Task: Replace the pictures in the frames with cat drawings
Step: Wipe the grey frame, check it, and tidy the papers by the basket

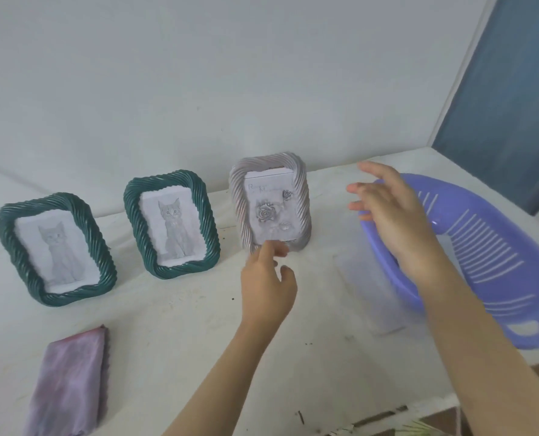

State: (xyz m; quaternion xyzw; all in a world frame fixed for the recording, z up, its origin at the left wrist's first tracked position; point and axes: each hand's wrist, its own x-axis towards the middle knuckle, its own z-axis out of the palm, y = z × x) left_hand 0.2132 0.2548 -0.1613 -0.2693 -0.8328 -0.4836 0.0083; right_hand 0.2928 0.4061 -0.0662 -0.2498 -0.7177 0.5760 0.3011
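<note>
Two dark green rope-edged frames stand on the white table, each with a grey cat drawing inside: one at the far left (pixel 54 248), one beside it (pixel 171 227). A pale silver frame (pixel 271 201) stands to their right and holds a picture of roses. My left hand (pixel 269 280) is just below this frame, its fingertips at the bottom edge, fingers loosely bent and holding nothing. My right hand (pixel 391 212) hovers to the right of the silver frame with fingers spread, apart from it.
A purple slotted plastic basket (pixel 494 265) lies at the right, behind my right forearm. A clear flat sheet (pixel 369 287) rests on the table in front of it. A folded pinkish cloth (pixel 68 382) lies at the front left. The wall stands close behind the frames.
</note>
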